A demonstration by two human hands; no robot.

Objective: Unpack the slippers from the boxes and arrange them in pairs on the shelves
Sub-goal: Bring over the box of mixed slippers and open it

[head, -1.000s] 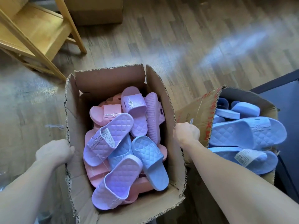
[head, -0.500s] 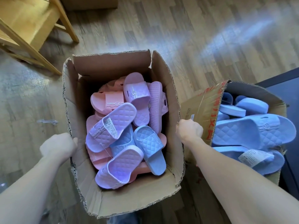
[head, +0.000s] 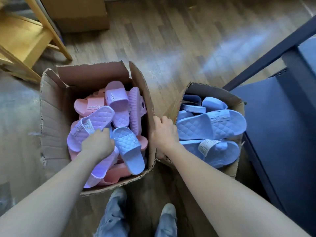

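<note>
Lilac slipper (head: 90,127) lies atop the pile in the left box (head: 51,117), long axis diagonal, toe toward near-left. Left hand (head: 98,144) covers its near-right edge, fingers hidden; hold not determinable. Right hand (head: 164,132) grips the cardboard flap (head: 177,102) between boxes.

cam 1 of 1: head-worn, wide-angle | faces forward and steeply down | near, over 2 open brown cardboard boxes (head: 51,117) on brown wood-plank floor (head: 179,48)

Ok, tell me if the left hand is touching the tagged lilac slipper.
Touching. The head view shows the left hand lying on the tagged lilac slipper, fingers curled over its edge.
</note>
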